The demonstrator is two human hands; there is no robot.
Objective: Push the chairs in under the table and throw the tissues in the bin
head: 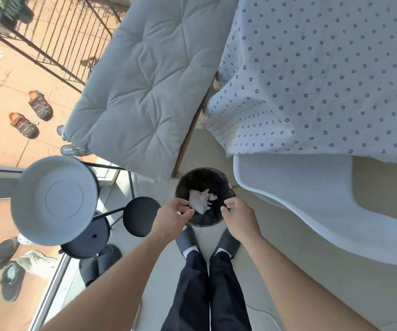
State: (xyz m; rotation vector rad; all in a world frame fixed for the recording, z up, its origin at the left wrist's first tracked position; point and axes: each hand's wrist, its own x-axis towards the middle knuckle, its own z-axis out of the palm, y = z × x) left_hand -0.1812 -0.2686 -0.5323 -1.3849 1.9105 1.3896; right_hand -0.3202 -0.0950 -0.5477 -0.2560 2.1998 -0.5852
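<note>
Tissues (202,199): in bin (226,187), between both hands
Left hand (172,215): loosely open, empty, nearer
Right hand (239,215): loosely open, empty
Chair (312,199): right, seat partly under table (324,68)

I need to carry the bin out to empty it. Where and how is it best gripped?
Probably by the round rim of the bin, one hand on each side, coming straight down from above. It stands upright on the floor with its mouth open and no handle shows. The left hand and right hand are already at opposite edges. The crumpled tissues lie loose inside.
</note>
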